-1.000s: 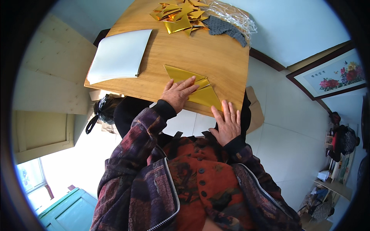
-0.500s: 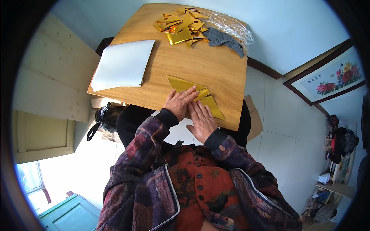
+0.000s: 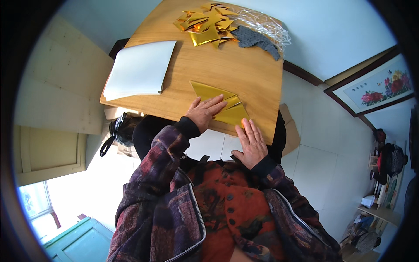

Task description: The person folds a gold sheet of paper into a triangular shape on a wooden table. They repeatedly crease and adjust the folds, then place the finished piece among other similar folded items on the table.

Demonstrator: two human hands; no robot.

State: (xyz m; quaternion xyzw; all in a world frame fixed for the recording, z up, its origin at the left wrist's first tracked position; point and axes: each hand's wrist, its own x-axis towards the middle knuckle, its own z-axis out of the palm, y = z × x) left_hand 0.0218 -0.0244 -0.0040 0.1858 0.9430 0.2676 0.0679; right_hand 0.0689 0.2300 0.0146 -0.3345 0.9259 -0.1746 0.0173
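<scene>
A sheet of gold foil paper [image 3: 231,114] with folded flaps lies near the front edge of the wooden table [image 3: 209,65]. My left hand [image 3: 204,112] rests on its left part with fingers stretched out, partly covering the sheet. At the sheet's lower right corner is my right hand [image 3: 252,144], its fingers extended and slightly spread, the tips at the paper's edge and the palm beyond the table edge. Neither hand grips anything.
Folded gold paper pieces [image 3: 205,26] are heaped at the far side, beside a dark grey cloth [image 3: 255,38] and tangled clear plastic strips [image 3: 264,24]. A stack of white sheets [image 3: 139,70] lies at the left. A black plastic bag [image 3: 122,131] is below the table's left corner.
My right hand has slid right and toward me, away from my left hand, baring more of the gold paper. My left hand stays on the paper. The view has shifted slightly.
</scene>
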